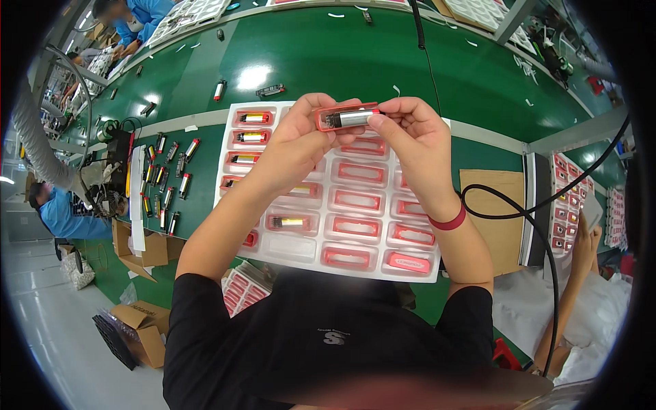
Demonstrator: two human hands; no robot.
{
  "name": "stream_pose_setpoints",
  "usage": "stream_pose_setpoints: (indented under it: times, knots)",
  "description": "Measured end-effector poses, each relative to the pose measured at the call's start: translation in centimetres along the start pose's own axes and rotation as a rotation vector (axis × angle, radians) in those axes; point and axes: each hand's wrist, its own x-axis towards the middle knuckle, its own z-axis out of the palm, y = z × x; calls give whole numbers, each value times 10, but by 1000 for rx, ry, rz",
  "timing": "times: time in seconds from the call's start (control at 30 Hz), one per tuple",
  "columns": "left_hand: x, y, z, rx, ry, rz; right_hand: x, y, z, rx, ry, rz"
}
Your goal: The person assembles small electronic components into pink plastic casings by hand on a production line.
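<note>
Above the far part of a white plastic tray point(288, 249), my two hands hold one small unit between them. My left hand point(295, 140) is closed around the left end of an open red casing point(321, 117). Inside that casing lies a silver cylindrical insert point(354, 119) with a black end. My right hand point(418, 133) pinches the unit's right end between thumb and fingers. Below, the tray's pockets hold red casings point(358, 200); several on the left contain similar inserts point(254, 118). A red piece point(408, 262) with a solid face sits in the near right pocket.
Many loose black-and-silver inserts point(184, 184) lie left on the green table point(307, 55). A cardboard sheet point(493, 236) and black cable point(502, 216) are at right. Beyond them, another person's hand point(586, 239) is beside a filled tray point(566, 201). Blue-sleeved people work at left.
</note>
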Motion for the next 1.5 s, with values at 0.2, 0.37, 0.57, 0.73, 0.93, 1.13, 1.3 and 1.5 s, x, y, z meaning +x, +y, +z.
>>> stream_pose_setpoints:
  times: [0.2,0.37,0.57,0.73,0.93,1.13,1.3,1.5]
  knots:
    - [-2,-6,6,23,-28,55,-1,2,1,-31,20,-3]
    - [-4,-6,9,137,-51,86,-1,5,2,-95,42,-17]
    - [-2,-6,14,208,16,108,-2,20,0,-243,41,-160]
    - [-2,-7,11,255,25,119,0,13,4,-87,53,-42]
    - [-1,-6,17,251,41,99,-1,17,1,-187,57,-52]
    - [-2,-14,9,221,70,110,-2,20,6,-351,67,-220]
    - [-13,-8,11,275,100,89,2,11,-10,153,20,-48]
    - [-58,16,-39,314,313,119,10,-26,-68,-401,14,-143]
